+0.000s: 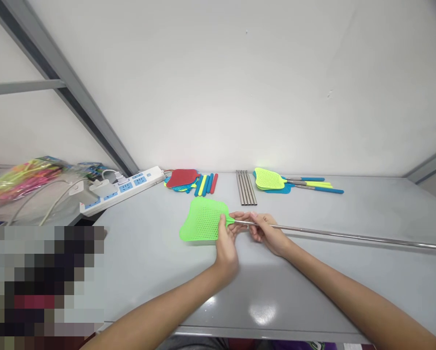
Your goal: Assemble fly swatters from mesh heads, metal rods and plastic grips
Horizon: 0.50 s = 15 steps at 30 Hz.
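Green head (203, 221) is lying in front of us above the surface (159, 262), its perforated face turning up toward us and its narrow neck pointing right. We are gripping it near the neck with our left hand (227, 245), the thumb pressing on its face and the fingers reaching behind and along the rod (356, 237). With our right hand (270, 236) we are closing thumb and fingers around the rod, a little way from the neck. The rod is meeting the neck between our hands and running off to the right, past the edge of view.

Beyond our hands, steel tubes (246, 188) are lying side by side in a row near the wall (239, 97). Left of them, blue, yellow and red sticks (205, 185) are lining up just beside a stack with a red head (183, 178) on top and blue showing beneath. Right of the tubes, swatters (269, 179) with yellow and blue heads are overlapping, their handles pointing right. Farther left, a power strip (130, 187) is holding several plugs, and clear bags (28, 180) of bright pieces are sitting beyond it.
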Available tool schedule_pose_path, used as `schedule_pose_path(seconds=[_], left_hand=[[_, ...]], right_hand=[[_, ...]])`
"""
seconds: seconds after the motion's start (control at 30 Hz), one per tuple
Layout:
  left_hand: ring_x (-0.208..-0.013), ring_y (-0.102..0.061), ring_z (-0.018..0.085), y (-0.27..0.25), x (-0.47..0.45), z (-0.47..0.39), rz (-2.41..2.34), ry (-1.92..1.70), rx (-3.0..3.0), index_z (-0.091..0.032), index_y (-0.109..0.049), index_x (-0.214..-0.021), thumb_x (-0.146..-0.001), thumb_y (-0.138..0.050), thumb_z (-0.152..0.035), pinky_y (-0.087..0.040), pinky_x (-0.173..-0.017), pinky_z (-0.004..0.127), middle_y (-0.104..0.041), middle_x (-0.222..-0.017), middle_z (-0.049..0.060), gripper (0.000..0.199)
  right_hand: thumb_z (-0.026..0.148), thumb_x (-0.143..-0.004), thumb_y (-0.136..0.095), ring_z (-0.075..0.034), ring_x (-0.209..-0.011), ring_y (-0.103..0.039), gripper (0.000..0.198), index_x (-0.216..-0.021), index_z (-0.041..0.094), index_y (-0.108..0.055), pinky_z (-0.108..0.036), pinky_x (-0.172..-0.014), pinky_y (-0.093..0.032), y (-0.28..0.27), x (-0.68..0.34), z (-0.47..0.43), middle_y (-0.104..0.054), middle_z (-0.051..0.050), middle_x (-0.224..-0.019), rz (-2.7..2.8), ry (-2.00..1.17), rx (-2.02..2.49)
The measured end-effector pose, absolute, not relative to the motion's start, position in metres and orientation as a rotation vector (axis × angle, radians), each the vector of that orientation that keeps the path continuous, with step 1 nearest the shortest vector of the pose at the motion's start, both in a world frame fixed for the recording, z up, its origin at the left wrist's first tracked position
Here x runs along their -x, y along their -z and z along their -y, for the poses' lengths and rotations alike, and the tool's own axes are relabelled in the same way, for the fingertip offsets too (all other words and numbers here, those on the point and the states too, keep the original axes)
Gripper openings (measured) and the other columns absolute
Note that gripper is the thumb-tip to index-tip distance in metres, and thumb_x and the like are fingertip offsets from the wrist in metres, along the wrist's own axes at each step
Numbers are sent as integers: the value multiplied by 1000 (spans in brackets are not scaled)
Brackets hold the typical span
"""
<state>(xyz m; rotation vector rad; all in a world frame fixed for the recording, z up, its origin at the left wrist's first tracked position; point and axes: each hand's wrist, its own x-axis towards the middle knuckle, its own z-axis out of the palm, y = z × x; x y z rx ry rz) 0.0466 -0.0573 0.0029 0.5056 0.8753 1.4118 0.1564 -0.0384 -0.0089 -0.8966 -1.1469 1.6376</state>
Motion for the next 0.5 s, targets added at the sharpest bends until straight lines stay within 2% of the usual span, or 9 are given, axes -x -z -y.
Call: schedule_pose_path(seconds=[0.13,0.3,0.5], left_hand=[[-81,-58,19,-3,-45,54,-869,-1421,-481,-12,-57,-81,-78,-38,-41,-42,-74,32,-64,-88,12,36],[-77,-60,19,-3,-43,50,-886,-1476,-471,-12,-56,-79,-77,-39,-41,-42,-72,31,-65,-86,12,34],[-80,-60,20,-2,-38,44,-850,-1432,-514,-12,-54,-85,-77,-36,-43,-42,-72,31,-64,-92,13,37]], right_hand=[[41,-78,-42,-4,-32,-27,44,-42,14,-41,-20,-36,-18,6,-160,35,-32,4,-35,945,-1537,851],[46,-77,-38,-6,-31,-29,45,-44,15,-42,-20,-34,-18,4,-162,32,-34,3,-35,706,-1540,814],[39,-75,-46,-6,-31,-31,37,-46,16,-42,-19,-33,-19,12,-160,30,-37,4,-36,800,-1511,918]])
